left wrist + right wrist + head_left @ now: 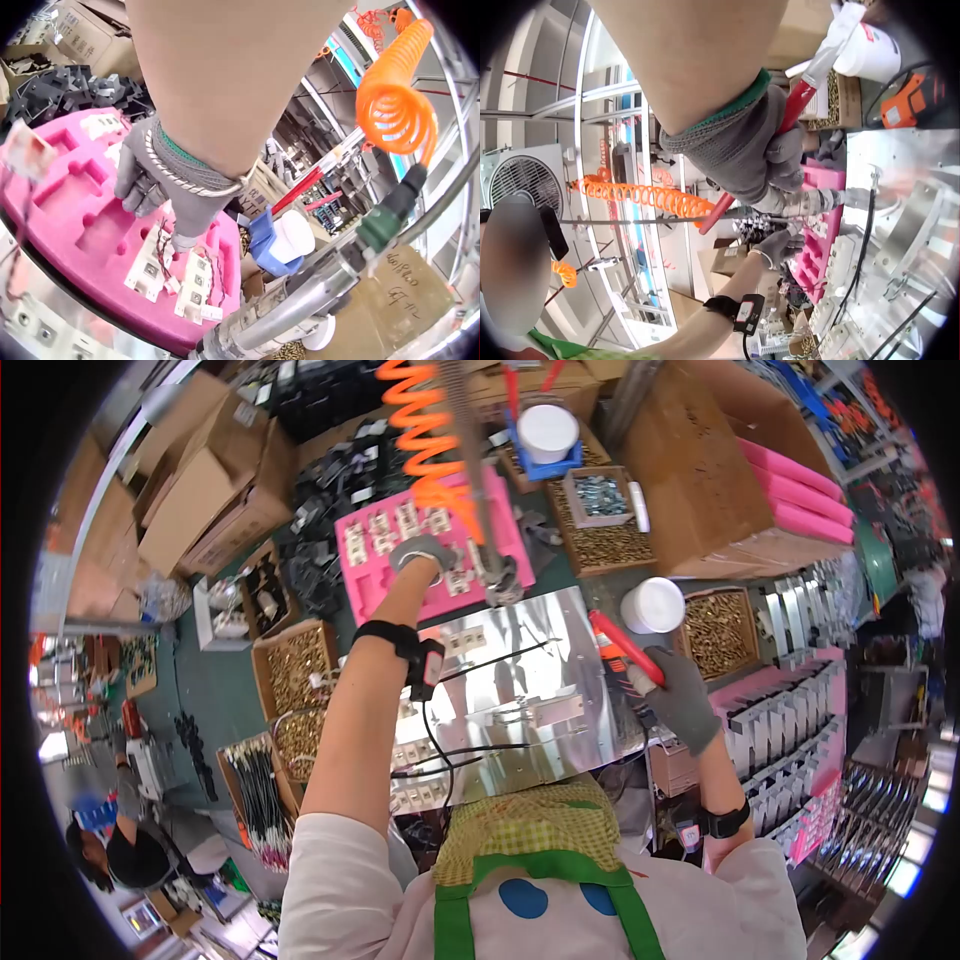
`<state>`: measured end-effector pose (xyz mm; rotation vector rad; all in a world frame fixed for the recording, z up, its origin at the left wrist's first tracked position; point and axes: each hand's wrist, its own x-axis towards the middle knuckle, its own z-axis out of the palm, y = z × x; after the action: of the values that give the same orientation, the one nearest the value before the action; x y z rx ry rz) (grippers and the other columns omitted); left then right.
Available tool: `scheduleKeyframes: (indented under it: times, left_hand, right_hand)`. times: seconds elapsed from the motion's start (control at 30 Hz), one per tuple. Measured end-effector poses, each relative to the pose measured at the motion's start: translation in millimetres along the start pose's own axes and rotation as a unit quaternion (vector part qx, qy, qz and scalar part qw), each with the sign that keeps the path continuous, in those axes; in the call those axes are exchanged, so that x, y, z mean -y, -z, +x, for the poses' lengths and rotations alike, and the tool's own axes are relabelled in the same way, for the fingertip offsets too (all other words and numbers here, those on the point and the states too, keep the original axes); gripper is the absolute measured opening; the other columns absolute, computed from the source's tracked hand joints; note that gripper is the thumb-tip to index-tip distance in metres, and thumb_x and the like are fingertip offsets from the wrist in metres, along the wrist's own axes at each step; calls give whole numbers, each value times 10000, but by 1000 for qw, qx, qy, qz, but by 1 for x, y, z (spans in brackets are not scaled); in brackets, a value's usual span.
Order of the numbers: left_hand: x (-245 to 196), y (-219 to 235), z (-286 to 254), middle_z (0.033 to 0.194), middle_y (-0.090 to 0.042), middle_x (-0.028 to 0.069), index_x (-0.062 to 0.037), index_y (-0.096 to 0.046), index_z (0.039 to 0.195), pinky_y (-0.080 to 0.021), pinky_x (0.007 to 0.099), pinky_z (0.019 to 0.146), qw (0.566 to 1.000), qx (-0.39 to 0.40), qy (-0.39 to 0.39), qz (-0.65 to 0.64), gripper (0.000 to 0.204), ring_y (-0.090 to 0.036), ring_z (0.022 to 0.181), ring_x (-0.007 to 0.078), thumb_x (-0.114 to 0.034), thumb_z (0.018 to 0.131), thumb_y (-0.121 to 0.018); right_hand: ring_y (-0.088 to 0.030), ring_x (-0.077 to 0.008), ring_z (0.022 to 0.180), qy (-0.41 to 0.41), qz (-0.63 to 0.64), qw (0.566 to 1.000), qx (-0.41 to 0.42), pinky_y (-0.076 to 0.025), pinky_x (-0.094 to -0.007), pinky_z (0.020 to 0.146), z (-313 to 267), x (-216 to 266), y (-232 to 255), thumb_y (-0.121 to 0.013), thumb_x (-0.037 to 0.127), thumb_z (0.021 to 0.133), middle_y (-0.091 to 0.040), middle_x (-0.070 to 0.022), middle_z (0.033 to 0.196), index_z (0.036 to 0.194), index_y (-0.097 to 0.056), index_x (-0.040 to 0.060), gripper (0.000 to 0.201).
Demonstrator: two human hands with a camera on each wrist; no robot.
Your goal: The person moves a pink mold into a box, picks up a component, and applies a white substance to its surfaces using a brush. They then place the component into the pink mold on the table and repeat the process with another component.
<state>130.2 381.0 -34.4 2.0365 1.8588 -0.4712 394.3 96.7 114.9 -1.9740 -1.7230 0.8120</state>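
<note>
My left hand in a grey glove is over the pink foam tray. Its loosely bent fingers point down at the tray in the left wrist view, and the thumb tip overlaps the end of a white module with thin wires. A second white module lies beside that one. My gloved right hand grips a red-handled tool, its flat pale end sticking out past the fist. Below the tray in the head view, the shiny metal panel carries white modules and black cables.
A metal post with an orange coiled hose hangs over the tray. Boxes of brass fittings stand at left; another fittings box and a white tub are at right. An orange tool lies near the panel.
</note>
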Motion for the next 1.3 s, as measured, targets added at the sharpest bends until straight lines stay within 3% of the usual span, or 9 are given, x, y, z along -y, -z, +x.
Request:
scheduleKeyframes:
  times: [0.17, 0.3, 0.4, 0.53, 0.73, 0.83, 0.93, 1.03, 1.3]
  left_hand:
    - [12, -37, 56, 907, -616, 61, -98, -611, 946, -485, 325, 700, 997, -58, -56, -19, 378, -598, 854, 183, -412, 742, -555]
    - [31, -21, 20, 843, -613, 43, -91, -607, 906, -493, 301, 659, 964, 66, -50, -254, 306, -603, 791, 160, -357, 763, -561]
    - [23, -4, -58, 732, -563, 24, -100, -523, 836, -501, 260, 605, 783, 156, 51, -601, 88, -573, 682, 115, -171, 800, -562]
    - [21, -2, -118, 885, -598, 71, -9, -527, 1017, -452, 276, 751, 649, 114, -146, -738, 255, -571, 821, 146, -217, 886, -459]
    - [9, 51, -223, 862, -517, 25, -17, -496, 961, -416, 232, 692, 765, -82, -115, -628, 251, -492, 736, 98, -253, 880, -468]
    - [31, 60, -254, 838, -498, 17, -13, -500, 949, -398, 224, 663, 878, -209, -252, -349, 249, -467, 718, 87, -251, 877, -475]
    - [5, 76, -297, 846, -488, 11, 25, -466, 1047, -359, 210, 717, 879, -123, -193, -418, 314, -431, 743, 67, -243, 886, -447]
    - [1, 62, -302, 762, -487, -6, -5, -497, 953, -349, 162, 575, 817, -132, -206, -522, 270, -435, 658, 51, -260, 868, -470]
    - [-66, 53, -303, 516, -407, 6, -123, -356, 637, -337, 209, 353, 478, 43, -199, -855, 344, -429, 417, 118, -358, 877, -429]
  right_hand:
    - [-521, -229, 595, 62, 95, 931, -346, -390, -368, 540, -26, -44, 46, -513, 193, 820, -517, -107, 646, 833, -535, -1, 196]
    - [-481, -108, 620, 9, 155, 940, -304, -391, -246, 545, -23, -101, 65, -482, 234, 851, -531, -17, 720, 874, -565, 11, 239]
    - [-467, -65, 629, -114, 318, 908, -247, -365, -197, 522, -4, -123, 47, -509, 257, 838, -526, -1, 699, 868, -577, 27, 242]
    - [-428, -68, 587, -51, 387, 886, -251, -347, -223, 520, 30, -154, 2, -518, 219, 825, -482, 11, 626, 806, -567, 9, 217]
    - [-413, -67, 547, -98, 421, 882, -188, -329, -217, 501, 31, -163, -9, -523, 225, 814, -473, 20, 598, 800, -583, 11, 223]
    - [-404, -51, 531, -128, 486, 843, -191, -313, -200, 483, 25, -166, -8, -504, 249, 822, -468, 31, 588, 809, -600, 25, 244]
    - [-399, -35, 514, -91, 494, 829, -244, -302, -186, 468, 13, -174, -15, -485, 268, 829, -472, 47, 586, 845, -615, 50, 255]
    - [-404, -25, 510, -207, 598, 745, -212, -294, -181, 461, 6, -175, -13, -472, 275, 834, -474, 58, 585, 879, -623, 67, 261]
    - [-400, -46, 510, -74, 763, 618, -171, -303, -164, 408, -15, -150, 7, -456, 265, 861, -497, -7, 692, 1012, -526, 11, 303]
